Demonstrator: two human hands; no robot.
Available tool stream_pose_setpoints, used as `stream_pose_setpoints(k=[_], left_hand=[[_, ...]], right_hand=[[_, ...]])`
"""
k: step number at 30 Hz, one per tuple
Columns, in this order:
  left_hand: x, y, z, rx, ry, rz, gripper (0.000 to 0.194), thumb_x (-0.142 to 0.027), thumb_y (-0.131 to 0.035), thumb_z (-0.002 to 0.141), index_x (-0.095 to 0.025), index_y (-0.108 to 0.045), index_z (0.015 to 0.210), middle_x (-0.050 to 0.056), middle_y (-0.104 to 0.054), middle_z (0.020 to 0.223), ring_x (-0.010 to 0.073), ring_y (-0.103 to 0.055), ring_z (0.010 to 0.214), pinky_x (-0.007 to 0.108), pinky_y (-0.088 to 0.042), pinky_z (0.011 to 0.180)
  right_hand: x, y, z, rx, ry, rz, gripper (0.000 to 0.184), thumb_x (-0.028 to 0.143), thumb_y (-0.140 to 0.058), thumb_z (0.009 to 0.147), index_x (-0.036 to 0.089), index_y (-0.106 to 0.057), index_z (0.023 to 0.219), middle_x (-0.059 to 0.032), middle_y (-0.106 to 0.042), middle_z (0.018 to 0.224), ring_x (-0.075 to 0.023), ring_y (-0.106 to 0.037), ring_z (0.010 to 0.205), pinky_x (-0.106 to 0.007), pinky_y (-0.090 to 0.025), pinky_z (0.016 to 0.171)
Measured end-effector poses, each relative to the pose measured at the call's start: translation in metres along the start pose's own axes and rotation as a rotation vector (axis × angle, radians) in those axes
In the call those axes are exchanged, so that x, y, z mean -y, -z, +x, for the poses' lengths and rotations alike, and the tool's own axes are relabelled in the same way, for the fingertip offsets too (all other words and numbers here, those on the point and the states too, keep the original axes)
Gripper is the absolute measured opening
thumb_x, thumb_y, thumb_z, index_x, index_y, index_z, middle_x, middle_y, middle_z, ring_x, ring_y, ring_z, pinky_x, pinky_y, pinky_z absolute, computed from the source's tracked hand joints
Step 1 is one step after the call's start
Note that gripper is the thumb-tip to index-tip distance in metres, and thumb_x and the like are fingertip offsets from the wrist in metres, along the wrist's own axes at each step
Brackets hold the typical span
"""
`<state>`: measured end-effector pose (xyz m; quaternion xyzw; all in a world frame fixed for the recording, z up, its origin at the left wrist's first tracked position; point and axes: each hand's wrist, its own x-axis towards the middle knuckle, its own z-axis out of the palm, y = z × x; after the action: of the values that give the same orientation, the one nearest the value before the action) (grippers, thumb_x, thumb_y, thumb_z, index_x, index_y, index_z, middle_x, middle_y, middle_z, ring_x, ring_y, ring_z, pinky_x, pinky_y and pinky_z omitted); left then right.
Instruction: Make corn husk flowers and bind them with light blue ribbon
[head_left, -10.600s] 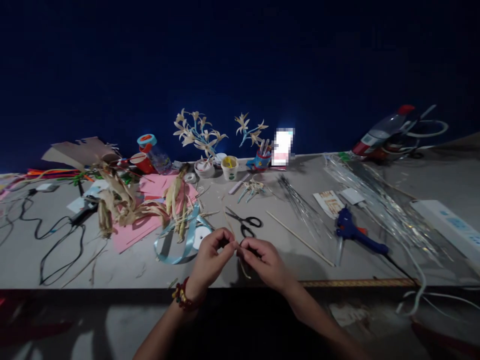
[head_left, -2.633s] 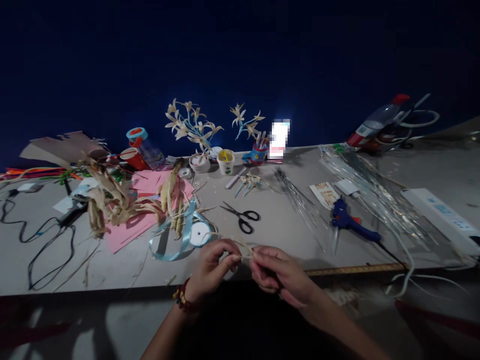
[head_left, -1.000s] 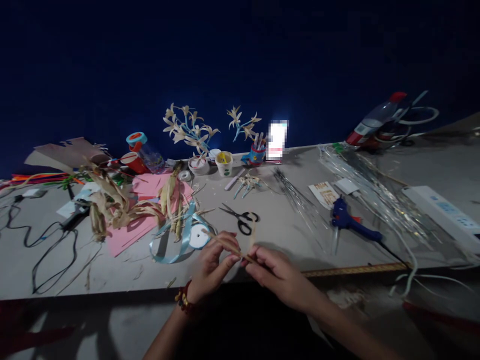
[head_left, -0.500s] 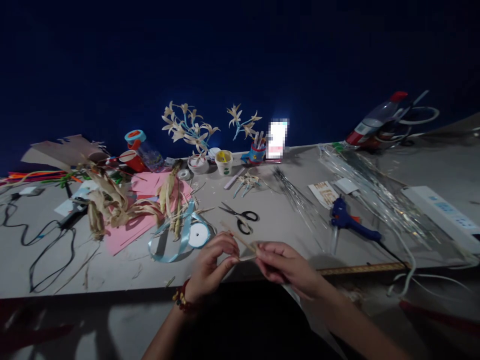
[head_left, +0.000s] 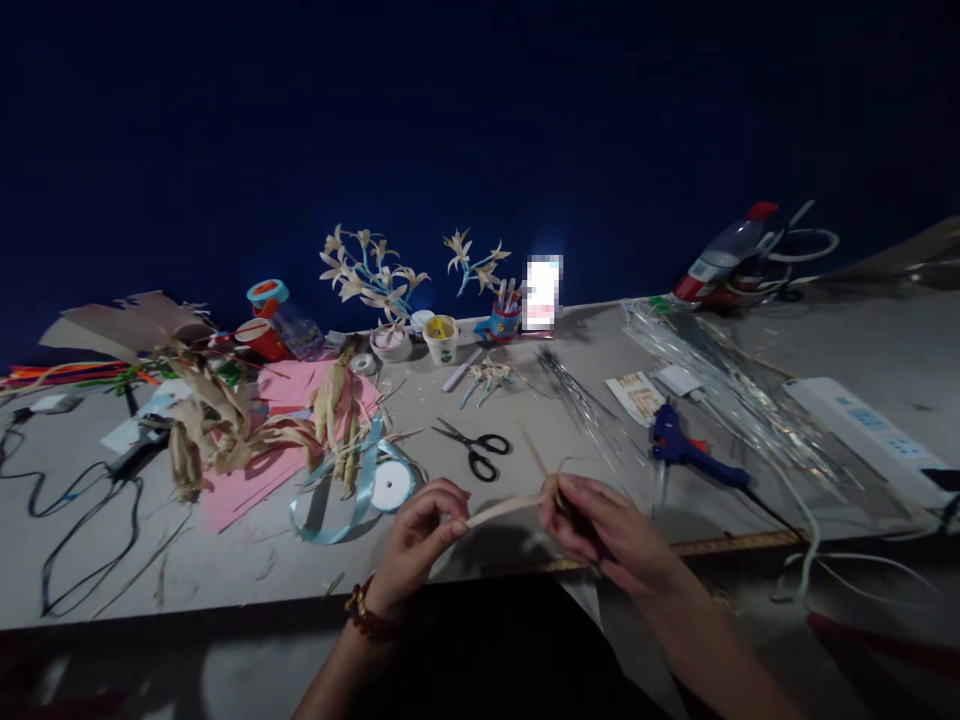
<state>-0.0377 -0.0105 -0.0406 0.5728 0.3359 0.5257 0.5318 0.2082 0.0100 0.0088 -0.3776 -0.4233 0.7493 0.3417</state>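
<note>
A pale, narrow strip of dried corn husk point(head_left: 504, 508) stretches between my two hands above the table's front edge. My left hand point(head_left: 427, 525) pinches one end of it between thumb and fingertips. At the other end my right hand point(head_left: 600, 520) is closed on the strip, and a thin piece sticks up past its fingertips. Black-handled scissors point(head_left: 480, 450) lie just beyond, blades pointing left. Beside my left hand is a spool point(head_left: 393, 485) of light blue ribbon point(head_left: 306, 520), partly unrolled.
Dried husks point(head_left: 217, 420) lie on pink paper point(head_left: 225, 505) at left. Behind stand husk flowers point(head_left: 367, 270), a white tub point(head_left: 441, 345) and a pen cup point(head_left: 505, 318). To the right are metal wires point(head_left: 585, 395), a blue glue gun point(head_left: 694, 450) and a power strip point(head_left: 874, 430).
My hands have moved apart, my right hand shifting right, so more of the husk strip shows stretched between them. The view has tilted slightly, and the things on the table have not been moved.
</note>
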Motion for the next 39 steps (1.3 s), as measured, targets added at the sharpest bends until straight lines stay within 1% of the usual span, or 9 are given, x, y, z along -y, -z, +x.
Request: stream_pose_setpoints(k=[4, 7, 11, 14, 20, 23, 31, 35, 39], left_hand=[[0.004, -0.007, -0.001, -0.217, 0.127, -0.226, 0.014, -0.026, -0.073, 0.085, -0.018, -0.066, 0.077, 0.004, -0.056, 0.084, 0.0179, -0.054, 0.084, 0.028, -0.043, 0.078], [0.003, -0.011, 0.001, -0.303, 0.145, -0.356, 0.018, -0.029, -0.08, 0.078, -0.018, -0.067, 0.074, 0.002, -0.054, 0.083, 0.0167, -0.053, 0.084, 0.028, -0.042, 0.081], [0.001, -0.017, 0.003, -0.361, 0.199, -0.502, 0.018, -0.028, -0.083, 0.074, -0.018, -0.068, 0.076, 0.0, -0.053, 0.081, 0.0141, -0.054, 0.079, 0.029, -0.044, 0.083], [0.001, -0.023, 0.007, -0.433, 0.246, -0.579, 0.02, -0.026, -0.086, 0.07, -0.018, -0.069, 0.076, 0.0, -0.056, 0.079, 0.0133, -0.055, 0.077, 0.031, -0.045, 0.088], [-0.006, -0.04, 0.02, -0.471, 0.275, -0.685, 0.02, -0.025, -0.086, 0.07, -0.017, -0.068, 0.075, 0.001, -0.063, 0.082, 0.0145, -0.06, 0.079, 0.032, -0.048, 0.086], [-0.007, -0.044, 0.021, -0.495, 0.322, -0.735, 0.02, -0.025, -0.085, 0.07, -0.017, -0.068, 0.076, 0.002, -0.065, 0.09, 0.0154, -0.062, 0.081, 0.028, -0.049, 0.077], [-0.004, -0.044, 0.016, -0.577, 0.355, -0.741, 0.024, -0.022, -0.088, 0.064, -0.015, -0.066, 0.071, 0.001, -0.066, 0.087, 0.0106, -0.059, 0.078, 0.02, -0.047, 0.074], [-0.008, -0.039, 0.013, -0.454, 0.37, -0.645, 0.022, -0.025, -0.086, 0.068, -0.015, -0.067, 0.075, 0.001, -0.063, 0.078, 0.012, -0.056, 0.072, 0.023, -0.046, 0.07], [-0.013, -0.025, 0.007, -0.369, 0.34, -0.481, 0.016, -0.022, -0.081, 0.074, -0.015, -0.067, 0.074, 0.001, -0.06, 0.075, 0.0126, -0.054, 0.073, 0.024, -0.044, 0.072]], right_hand=[[-0.018, 0.045, -0.006, -0.574, 0.286, -0.858, 0.033, 0.05, -0.049, 0.095, 0.023, -0.068, 0.097, -0.0016, -0.062, 0.065, -0.0188, -0.058, 0.062, -0.026, -0.042, 0.055], [-0.041, 0.079, -0.007, -0.689, 0.259, -1.289, 0.032, 0.042, -0.044, 0.095, 0.024, -0.07, 0.095, -0.0074, -0.073, 0.078, -0.0241, -0.066, 0.069, -0.031, -0.048, 0.061], [-0.054, 0.092, 0.003, -0.684, 0.346, -1.511, 0.032, 0.029, -0.041, 0.095, 0.018, -0.071, 0.099, -0.0142, -0.074, 0.093, -0.0301, -0.068, 0.085, -0.042, -0.052, 0.078], [-0.048, 0.07, 0.012, -0.645, 0.516, -1.373, 0.027, 0.031, -0.047, 0.095, 0.018, -0.07, 0.101, -0.0149, -0.072, 0.104, -0.0319, -0.065, 0.098, -0.048, -0.05, 0.089], [-0.05, -0.018, 0.023, -0.241, 0.58, -0.822, 0.022, 0.03, -0.062, 0.091, 0.023, -0.063, 0.111, -0.0071, -0.07, 0.11, -0.0216, -0.067, 0.097, -0.033, -0.054, 0.087], [-0.057, -0.042, 0.03, -0.263, 0.605, -0.727, 0.027, 0.024, -0.064, 0.087, 0.022, -0.059, 0.113, -0.0058, -0.069, 0.104, -0.0195, -0.067, 0.089, -0.031, -0.053, 0.082], [-0.055, -0.048, 0.039, -0.203, 0.476, -0.522, 0.011, 0.029, -0.06, 0.09, 0.021, -0.061, 0.084, 0.0003, -0.063, 0.078, -0.0161, -0.059, 0.075, -0.026, -0.047, 0.072], [-0.057, -0.047, 0.036, -0.074, 0.284, -0.268, 0.03, 0.047, -0.065, 0.087, 0.02, -0.055, 0.077, 0.0042, -0.052, 0.069, -0.0129, -0.05, 0.065, -0.024, -0.044, 0.064], [-0.057, -0.037, 0.035, -0.001, 0.273, -0.357, 0.025, 0.042, -0.064, 0.088, 0.02, -0.058, 0.079, 0.0034, -0.055, 0.071, -0.0132, -0.05, 0.066, -0.024, -0.042, 0.064]])
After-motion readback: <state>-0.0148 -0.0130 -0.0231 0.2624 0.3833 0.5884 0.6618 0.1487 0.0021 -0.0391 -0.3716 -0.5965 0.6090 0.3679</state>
